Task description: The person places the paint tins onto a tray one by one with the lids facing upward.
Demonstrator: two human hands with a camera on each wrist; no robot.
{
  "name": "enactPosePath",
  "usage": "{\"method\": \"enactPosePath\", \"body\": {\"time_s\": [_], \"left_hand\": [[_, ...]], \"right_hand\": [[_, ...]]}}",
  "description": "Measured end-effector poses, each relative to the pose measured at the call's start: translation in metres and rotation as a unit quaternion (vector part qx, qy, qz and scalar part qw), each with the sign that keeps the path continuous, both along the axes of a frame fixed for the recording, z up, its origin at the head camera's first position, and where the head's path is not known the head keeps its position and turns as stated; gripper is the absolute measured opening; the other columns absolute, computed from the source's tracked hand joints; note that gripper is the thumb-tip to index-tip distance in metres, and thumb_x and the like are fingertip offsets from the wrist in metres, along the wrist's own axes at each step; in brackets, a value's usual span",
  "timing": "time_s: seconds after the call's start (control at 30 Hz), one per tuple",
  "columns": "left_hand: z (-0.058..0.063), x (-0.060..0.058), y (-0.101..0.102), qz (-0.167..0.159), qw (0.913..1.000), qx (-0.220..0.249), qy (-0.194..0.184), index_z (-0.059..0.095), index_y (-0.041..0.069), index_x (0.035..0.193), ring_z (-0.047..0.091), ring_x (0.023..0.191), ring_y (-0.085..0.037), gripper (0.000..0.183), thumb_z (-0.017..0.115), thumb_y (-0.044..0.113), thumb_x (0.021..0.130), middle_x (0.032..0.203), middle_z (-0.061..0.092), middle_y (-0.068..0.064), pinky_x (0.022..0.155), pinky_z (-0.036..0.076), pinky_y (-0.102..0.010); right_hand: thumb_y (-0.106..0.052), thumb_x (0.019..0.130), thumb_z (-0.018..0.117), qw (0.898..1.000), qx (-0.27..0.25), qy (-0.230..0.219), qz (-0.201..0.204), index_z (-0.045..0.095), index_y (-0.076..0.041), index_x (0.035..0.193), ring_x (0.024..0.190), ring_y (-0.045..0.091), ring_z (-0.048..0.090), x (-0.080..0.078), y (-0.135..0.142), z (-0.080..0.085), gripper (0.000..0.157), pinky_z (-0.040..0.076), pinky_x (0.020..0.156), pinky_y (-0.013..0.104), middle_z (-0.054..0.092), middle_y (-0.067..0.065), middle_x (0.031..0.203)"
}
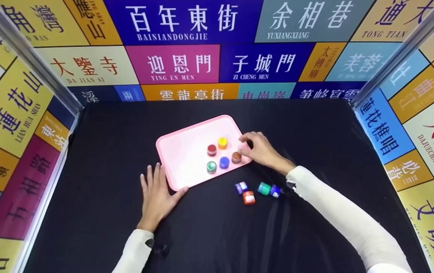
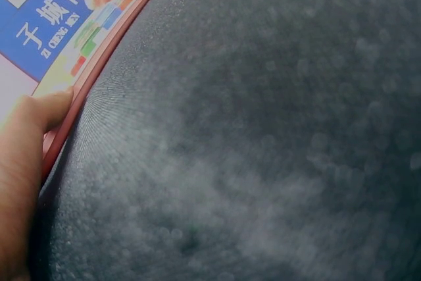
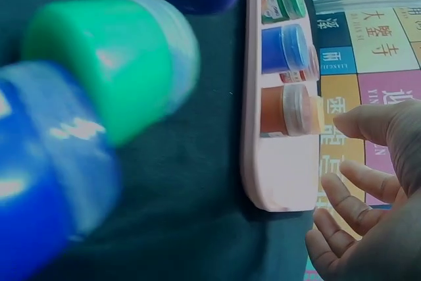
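Observation:
A pink tray [image 1: 186, 151] lies tilted on the black cloth. Standing on it are a yellow paint jar [image 1: 222, 143], a dark red one [image 1: 211, 150], a brown one [image 1: 236, 157], a blue one [image 1: 224, 162] and a green one [image 1: 211, 167]. My left hand [image 1: 157, 195] rests at the tray's near left corner, thumb on the rim, the other fingers stretched along the outside. Over the tray's right end hovers my right hand [image 1: 259, 148], fingers loosely bent and apart with nothing between them, close to the brown jar [image 3: 283, 110].
On the cloth in front of the tray lie a purple-blue jar [image 1: 241, 188], an orange-red jar [image 1: 249, 197], a green jar [image 1: 264, 188] and a blue jar [image 1: 275, 191], the last two close by the right wrist. Panels with lettering [image 1: 179, 62] wall the back and both sides.

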State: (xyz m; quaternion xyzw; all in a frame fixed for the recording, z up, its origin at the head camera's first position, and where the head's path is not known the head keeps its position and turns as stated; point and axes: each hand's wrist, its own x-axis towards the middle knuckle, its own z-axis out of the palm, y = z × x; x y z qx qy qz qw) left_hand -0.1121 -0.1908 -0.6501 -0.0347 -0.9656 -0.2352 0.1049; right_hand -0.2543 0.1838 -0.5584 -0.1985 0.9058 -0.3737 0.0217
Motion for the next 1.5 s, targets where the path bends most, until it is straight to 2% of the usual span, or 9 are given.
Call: {"method": "enactPosePath", "body": {"time_s": [0.3, 0.63, 0.87, 1.17, 1.5], "left_hand": [[0.0, -0.001, 0.0, -0.002, 1.0, -0.001, -0.003, 0.033, -0.004, 0.169, 0.014, 0.167, -0.051, 0.121, 0.071, 0.079, 0.09, 0.176, 0.031, -0.028, 0.133, 0.0, -0.069], [0.0, 0.0, -0.001, -0.002, 0.9998, 0.003, -0.021, 0.03, -0.003, 0.171, 0.01, 0.168, -0.048, 0.121, 0.071, 0.078, 0.092, 0.178, 0.028, -0.027, 0.134, -0.005, -0.065], [-0.001, 0.0, -0.001, -0.004, 1.0, 0.007, -0.004, 0.033, -0.005, 0.169, 0.013, 0.167, -0.051, 0.12, 0.074, 0.075, 0.091, 0.176, 0.031, -0.029, 0.133, -0.001, -0.068], [0.0, 0.002, -0.001, -0.001, 0.9999, 0.007, -0.013, 0.03, -0.003, 0.171, 0.011, 0.168, -0.049, 0.121, 0.072, 0.077, 0.091, 0.177, 0.029, -0.027, 0.134, -0.003, -0.067], [0.0, 0.002, -0.001, -0.002, 0.9999, 0.007, -0.007, 0.031, -0.005, 0.17, 0.012, 0.167, -0.051, 0.121, 0.074, 0.076, 0.09, 0.177, 0.029, -0.028, 0.133, -0.001, -0.068]], "right_hand": [[-0.01, 0.088, 0.087, 1.0, -0.012, 0.005, 0.004, 0.075, 0.005, 0.121, 0.112, 0.045, 0.061, 0.025, 0.013, -0.011, 0.038, 0.047, 0.1, 0.053, 0.075, 0.02, 0.113], [-0.011, 0.088, 0.089, 1.0, -0.023, -0.002, -0.004, 0.075, 0.005, 0.123, 0.117, 0.044, 0.062, 0.045, 0.033, -0.013, 0.041, 0.046, 0.105, 0.053, 0.076, 0.019, 0.116], [-0.013, 0.089, 0.09, 0.999, -0.026, -0.011, -0.023, 0.077, 0.001, 0.123, 0.116, 0.038, 0.062, 0.065, 0.046, -0.018, 0.039, 0.046, 0.105, 0.053, 0.077, 0.014, 0.117], [-0.014, 0.089, 0.091, 0.999, -0.029, -0.02, -0.042, 0.078, -0.002, 0.12, 0.114, 0.034, 0.064, 0.087, 0.057, -0.03, 0.036, 0.05, 0.101, 0.051, 0.078, 0.01, 0.116], [-0.016, 0.089, 0.093, 0.998, -0.039, -0.028, -0.049, 0.08, -0.004, 0.12, 0.115, 0.03, 0.063, 0.105, 0.065, -0.032, 0.036, 0.049, 0.102, 0.047, 0.078, 0.006, 0.116]]}}
